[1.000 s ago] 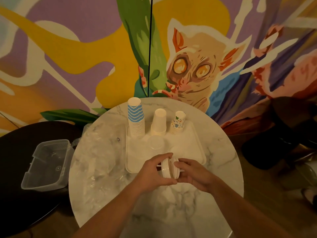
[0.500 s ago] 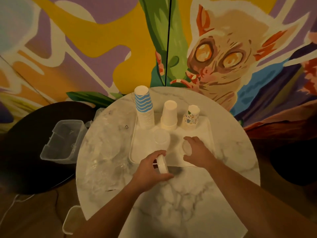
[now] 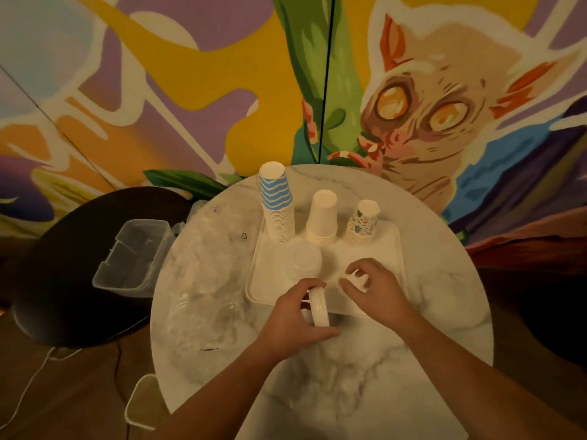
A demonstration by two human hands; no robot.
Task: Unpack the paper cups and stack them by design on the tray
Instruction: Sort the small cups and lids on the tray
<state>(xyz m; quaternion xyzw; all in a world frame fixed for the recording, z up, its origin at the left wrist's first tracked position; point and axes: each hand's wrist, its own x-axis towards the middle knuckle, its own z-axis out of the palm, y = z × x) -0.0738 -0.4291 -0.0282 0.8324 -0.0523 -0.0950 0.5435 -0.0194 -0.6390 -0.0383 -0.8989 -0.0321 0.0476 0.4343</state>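
A white tray (image 3: 270, 281) lies on the round marble table (image 3: 365, 376). Along the tray's far edge stand three upside-down cup stacks: a tall blue-striped stack (image 3: 276, 201), a plain white stack (image 3: 322, 217) and a short patterned stack (image 3: 364, 222). A stack of white lids (image 3: 306, 260) sits in the tray's middle. My left hand (image 3: 295, 315) grips a small stack of white lids (image 3: 318, 306) on edge at the tray's near rim. My right hand (image 3: 378, 287) pinches a single white lid (image 3: 357, 279) just above the tray.
Crumpled clear plastic wrap (image 3: 203, 281) covers the table's left half. A clear plastic box (image 3: 133, 255) sits on a dark round table (image 3: 63, 281) to the left. Another container's rim (image 3: 139, 404) shows on the floor. A painted wall stands right behind the table.
My hands parted; my right hand went onto the tray's right side and now pinches a single lid there. My left hand kept its lids. The camera moved closer.
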